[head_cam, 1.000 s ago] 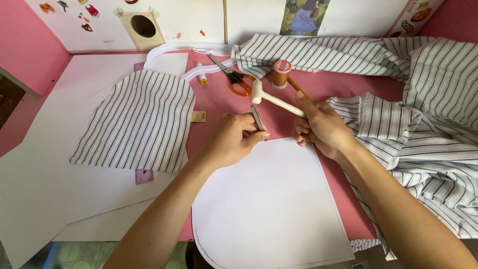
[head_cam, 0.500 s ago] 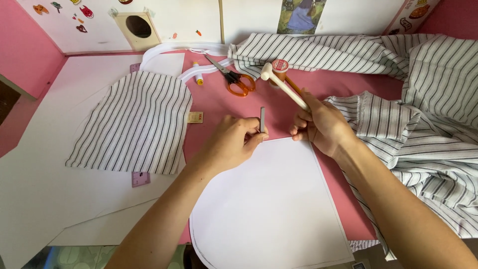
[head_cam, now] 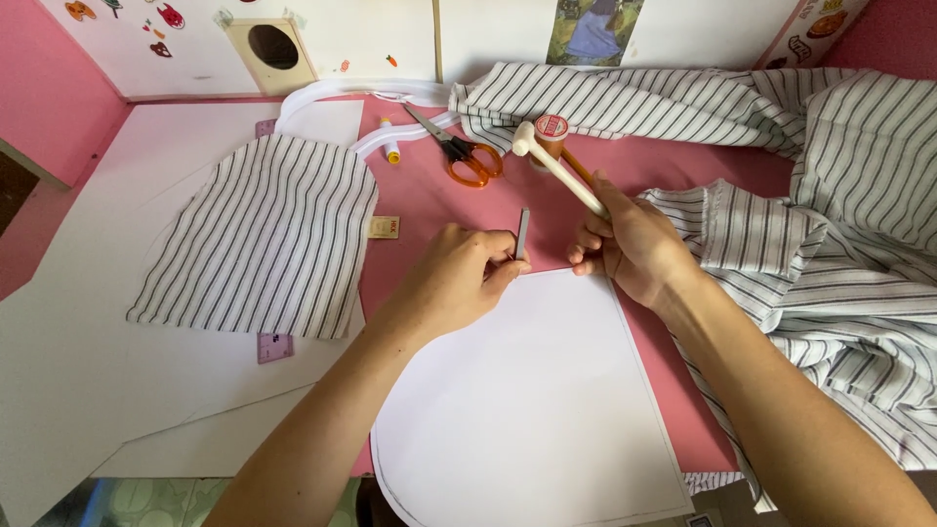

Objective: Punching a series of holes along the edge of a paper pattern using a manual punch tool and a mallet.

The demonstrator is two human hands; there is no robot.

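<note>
The pink table (head_cam: 449, 210) is filling most of the view, though cloth and paper are covering much of it. The heap of striped fabric (head_cam: 839, 254) on the right is running off the right edge, so its full extent is hard to judge. The big white paper pattern (head_cam: 527, 410) with the rounded corner is being cut off at the bottom edge and is partly hiding under both forearms. A second sheet of white paper (head_cam: 88, 322) on the left is lying under a dome-shaped striped fabric piece (head_cam: 259, 239), which is also hiding most of a small pink ruler (head_cam: 274, 346).

The right hand (head_cam: 630, 244) is gripping a small white mallet (head_cam: 551, 166) by its handle; the long axis is slanting up and to the left, head end away from the person, raised over the table. Its head is overlapping a spool behind it, so the spool is hard to make out. The left hand (head_cam: 464, 278) is pinching a thin metal punch (head_cam: 522, 234) between fingertips, standing it nearly upright at the top edge of the rounded pattern; its lower tip is hiding behind the fingers.

Orange-handled scissors (head_cam: 459, 156) are lying beyond, blades pointing up-left.
</note>
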